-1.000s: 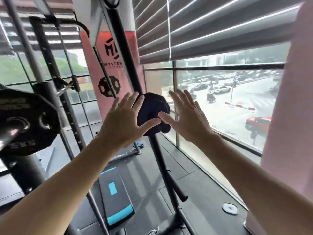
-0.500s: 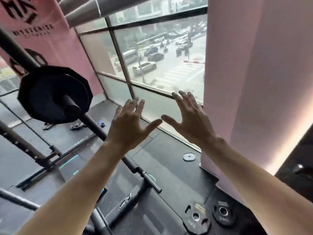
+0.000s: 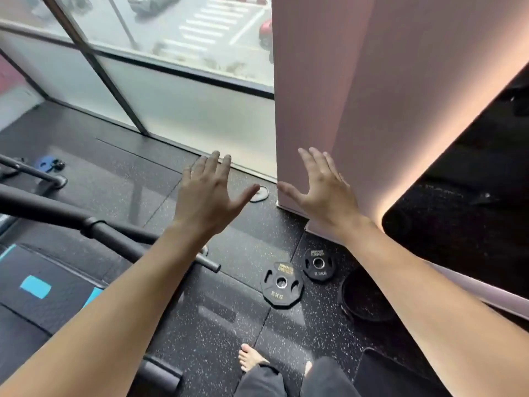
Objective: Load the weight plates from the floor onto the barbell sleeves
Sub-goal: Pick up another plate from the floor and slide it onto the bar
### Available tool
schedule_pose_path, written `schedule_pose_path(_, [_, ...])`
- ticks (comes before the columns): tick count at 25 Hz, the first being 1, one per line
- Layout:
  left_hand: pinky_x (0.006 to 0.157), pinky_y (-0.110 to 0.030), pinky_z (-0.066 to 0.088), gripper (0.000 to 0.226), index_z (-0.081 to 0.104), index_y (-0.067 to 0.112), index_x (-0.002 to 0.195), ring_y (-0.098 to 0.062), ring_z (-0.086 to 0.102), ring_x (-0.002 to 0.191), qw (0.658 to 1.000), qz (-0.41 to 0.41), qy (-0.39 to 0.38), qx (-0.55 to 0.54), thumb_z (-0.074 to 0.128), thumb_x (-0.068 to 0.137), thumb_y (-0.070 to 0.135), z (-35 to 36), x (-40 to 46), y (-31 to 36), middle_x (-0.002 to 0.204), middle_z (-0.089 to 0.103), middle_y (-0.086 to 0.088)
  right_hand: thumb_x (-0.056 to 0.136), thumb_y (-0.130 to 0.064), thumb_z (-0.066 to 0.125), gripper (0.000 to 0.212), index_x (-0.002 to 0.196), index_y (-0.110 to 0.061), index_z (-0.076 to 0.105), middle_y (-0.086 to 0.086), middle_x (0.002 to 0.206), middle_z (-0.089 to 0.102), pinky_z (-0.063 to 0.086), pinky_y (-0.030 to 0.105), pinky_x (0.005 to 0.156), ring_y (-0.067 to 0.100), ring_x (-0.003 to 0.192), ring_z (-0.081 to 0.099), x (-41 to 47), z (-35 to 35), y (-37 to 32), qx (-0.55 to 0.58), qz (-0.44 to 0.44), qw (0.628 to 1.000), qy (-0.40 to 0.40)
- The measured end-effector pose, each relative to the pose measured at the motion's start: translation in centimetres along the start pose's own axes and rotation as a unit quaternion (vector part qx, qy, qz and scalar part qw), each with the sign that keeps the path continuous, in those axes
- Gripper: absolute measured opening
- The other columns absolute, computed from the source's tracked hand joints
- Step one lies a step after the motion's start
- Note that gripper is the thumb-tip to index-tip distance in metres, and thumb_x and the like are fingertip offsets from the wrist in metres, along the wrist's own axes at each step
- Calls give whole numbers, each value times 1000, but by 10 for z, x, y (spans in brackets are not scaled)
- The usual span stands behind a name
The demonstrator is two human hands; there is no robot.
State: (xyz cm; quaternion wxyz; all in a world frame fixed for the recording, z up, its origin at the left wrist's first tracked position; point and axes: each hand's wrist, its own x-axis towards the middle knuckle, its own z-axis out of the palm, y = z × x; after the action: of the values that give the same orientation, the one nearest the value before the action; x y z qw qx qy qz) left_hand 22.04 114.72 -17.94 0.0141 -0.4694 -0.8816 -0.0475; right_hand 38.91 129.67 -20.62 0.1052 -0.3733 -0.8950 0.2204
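Shift: view has tipped down since half a second back; loaded bar and its plate gone from upper left, floor plates now lower centre rather than bottom edge.
Left hand point(image 3: 210, 193): raised mid-frame, fingers straight and spread, holding nothing.
Right hand point(image 3: 325, 190): raised beside it, same splayed pose, empty; thumbs near, not touching.
5 kg plate point(image 3: 282, 283): flat on floor point(image 3: 217, 319), lower centre, label up, grip slots visible.
Small plate point(image 3: 318, 264): just beside it, up and right, close to pillar point(image 3: 372, 96) base; marking looks like 2.5 kg, blurred.
Big plate point(image 3: 365, 299): dark disc right of both, partly behind right forearm; weight unreadable.
Rack foot point(image 3: 114, 233): black tube crossing left of frame, ends short of the plates.
Sleeve: out of frame now.
Foot point(image 3: 252, 358): bare, bottom centre, just short of the plates.
Step in hand: likely reaching down for next plate.
How to do it well: bend at knees; hook fingers through the 5 kg plate's slots, since it lies flush and the rim gives little purchase; tip one edge up first; keep toes back from under it; lift with both hands, carry hole-forward toward the sleeve.
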Motion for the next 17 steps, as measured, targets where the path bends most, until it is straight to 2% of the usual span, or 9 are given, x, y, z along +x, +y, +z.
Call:
schedule_pose_path(6, [120, -56, 21, 99, 33, 16, 154, -30, 27, 149, 993, -37, -112, -18, 14, 84, 83, 169, 10, 3, 162, 30, -11, 89, -74, 42, 89, 158, -26, 15, -2, 166, 15, 29, 56, 116, 21, 154, 9, 13, 138, 77, 14, 87, 992, -89])
schedule_pose_path(11, [116, -54, 28, 92, 37, 14, 152, -33, 34, 144, 971, -131, -195, -49, 24, 88, 78, 352, -8, 7, 158, 35, -14, 87, -73, 47, 91, 158, -23, 18, 2, 163, 21, 34, 53, 113, 22, 151, 16, 23, 287, 175, 7, 127, 978, -168])
schedule_pose_path(17, [110, -53, 36, 87, 35, 11, 152, -36, 41, 137, 946, -181, -261, -66, 34, 91, 72, 562, -20, 14, 155, 36, -16, 87, -73, 48, 95, 158, -22, 13, 5, 165, 17, 36, 53, 111, 27, 151, 16, 26, 459, 278, -19, 163, 960, -226])
